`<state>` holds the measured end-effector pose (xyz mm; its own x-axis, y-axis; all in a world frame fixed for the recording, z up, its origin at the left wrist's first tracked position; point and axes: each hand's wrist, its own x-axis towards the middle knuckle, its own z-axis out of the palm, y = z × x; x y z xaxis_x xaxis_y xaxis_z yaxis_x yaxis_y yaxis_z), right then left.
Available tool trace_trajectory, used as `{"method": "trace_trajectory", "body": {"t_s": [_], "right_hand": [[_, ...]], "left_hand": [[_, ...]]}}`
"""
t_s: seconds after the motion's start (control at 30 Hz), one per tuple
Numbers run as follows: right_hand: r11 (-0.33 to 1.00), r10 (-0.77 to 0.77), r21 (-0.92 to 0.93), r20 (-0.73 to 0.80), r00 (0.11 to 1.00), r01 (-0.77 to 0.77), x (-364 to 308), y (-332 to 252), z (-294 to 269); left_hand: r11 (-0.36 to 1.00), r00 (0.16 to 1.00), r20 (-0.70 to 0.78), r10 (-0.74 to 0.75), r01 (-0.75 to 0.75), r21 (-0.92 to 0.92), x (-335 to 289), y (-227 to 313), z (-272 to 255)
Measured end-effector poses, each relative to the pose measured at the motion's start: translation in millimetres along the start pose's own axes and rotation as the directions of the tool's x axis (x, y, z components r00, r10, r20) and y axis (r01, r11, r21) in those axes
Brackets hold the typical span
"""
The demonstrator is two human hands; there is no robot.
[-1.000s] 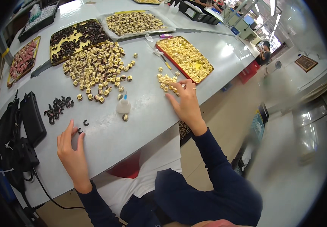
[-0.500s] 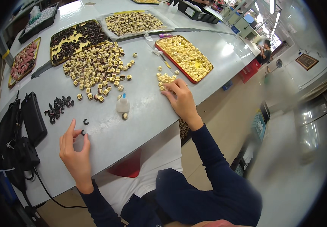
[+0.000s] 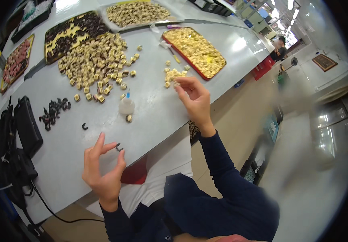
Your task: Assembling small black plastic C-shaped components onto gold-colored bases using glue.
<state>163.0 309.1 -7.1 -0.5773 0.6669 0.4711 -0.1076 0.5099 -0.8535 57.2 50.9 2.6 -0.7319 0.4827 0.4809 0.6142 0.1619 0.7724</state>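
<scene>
Near the table's front edge, my left hand (image 3: 103,175) is closed in a pinch, with a small black C-shaped piece (image 3: 119,148) between thumb and fingertip. My right hand (image 3: 197,99) pinches a small cream-coloured piece (image 3: 177,84) beside a little heap of similar cream pieces (image 3: 175,74). Between the hands stands a small translucent squeeze bottle (image 3: 126,106) with a blue needle tip. A dark-and-cream cube (image 3: 129,118) lies at its foot. One loose black C-shaped piece (image 3: 84,126) rests up and left of my left hand, and several more form a small pile (image 3: 54,112).
Many cream-and-brown cubes (image 3: 93,64) spread across the table. Behind them are a tray of black pieces (image 3: 75,32) and a tray of cubes (image 3: 137,14). A red-rimmed tray (image 3: 206,76) holds cream pieces. A black power bank (image 3: 29,123) and cables lie left.
My left hand has moved right and nearer, carrying the black C-shaped piece off the table. My right hand has lifted slightly from the cream heap with a small piece. The view has shifted a little.
</scene>
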Motion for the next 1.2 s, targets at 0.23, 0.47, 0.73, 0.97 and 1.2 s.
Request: {"method": "trace_trajectory", "body": {"t_s": [0.23, 0.47, 0.73, 0.97, 1.2], "right_hand": [[0.876, 0.331, 0.302, 0.191, 0.924, -0.376, -45.7, -50.4, 22.2], [0.741, 0.371, 0.315, 0.543, 0.753, -0.593, -57.2, -70.7, 50.0], [0.603, 0.433, 0.378, 0.585, 0.686, -0.703, -60.7, -71.7, 58.2], [0.433, 0.378, 0.411, 0.726, 0.575, -0.803, -54.3, -71.5, 53.7], [0.351, 0.373, 0.425, 0.753, 0.541, -0.834, -56.6, -70.2, 55.7]], "left_hand": [[0.985, 0.987, -0.034, 0.16, -0.161, -0.062, 6.6, -9.0, 14.7], [0.947, 0.962, -0.058, 0.268, -0.274, -0.168, 5.3, -18.0, 11.2], [0.923, 0.95, -0.067, 0.304, -0.311, -0.228, 2.4, -22.4, 8.1], [0.898, 0.934, -0.04, 0.355, -0.352, -0.264, 2.2, -23.5, 7.0], [0.904, 0.94, -0.032, 0.339, -0.335, -0.265, 1.3, -19.7, 9.1]]}}
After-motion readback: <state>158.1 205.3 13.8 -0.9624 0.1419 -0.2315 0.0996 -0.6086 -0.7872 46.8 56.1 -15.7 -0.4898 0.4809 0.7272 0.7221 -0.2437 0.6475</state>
